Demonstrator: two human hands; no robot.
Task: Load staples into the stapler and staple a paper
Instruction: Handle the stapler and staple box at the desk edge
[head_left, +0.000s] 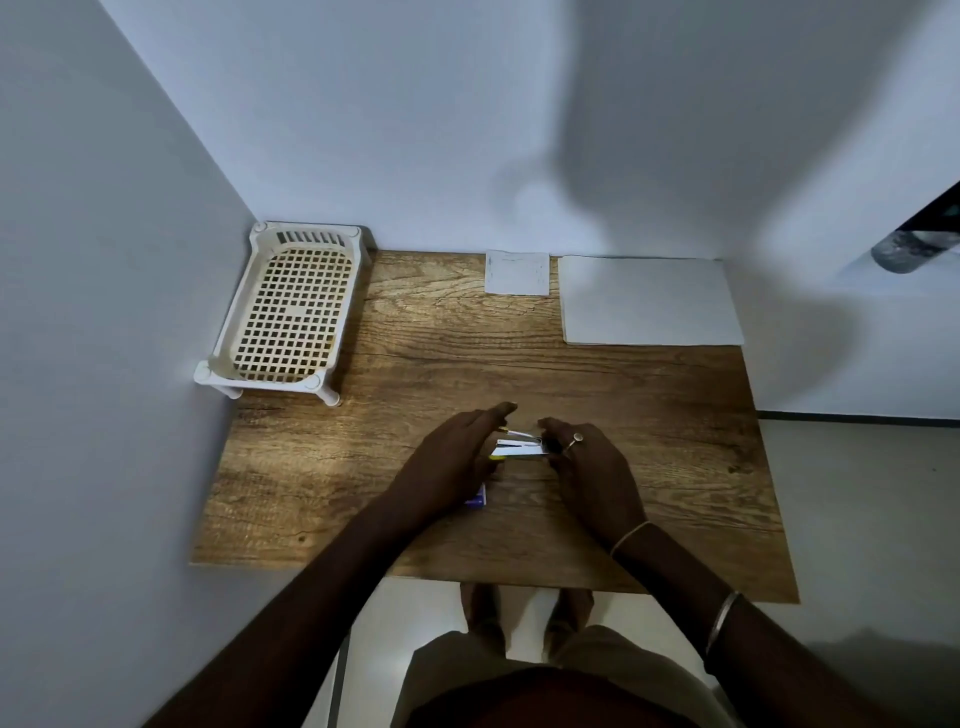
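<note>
A small stapler (519, 449) with a yellow-green edge lies sideways at the middle of the wooden table (649, 415), its top lifted apart from the base. My left hand (460, 457) grips its left end, fingers stretched over it. My right hand (587, 462), wearing a ring, pinches the right end. A purple staple box (478, 500) peeks out from under my left wrist. A stack of white paper (652, 300) lies at the table's back right. Whether staples sit in the stapler is too small to tell.
A cream plastic lattice tray (291, 306) on short legs stands at the back left corner against the walls. A small white paper square (518, 273) lies at the back edge beside the paper stack. Walls close off the left and the back.
</note>
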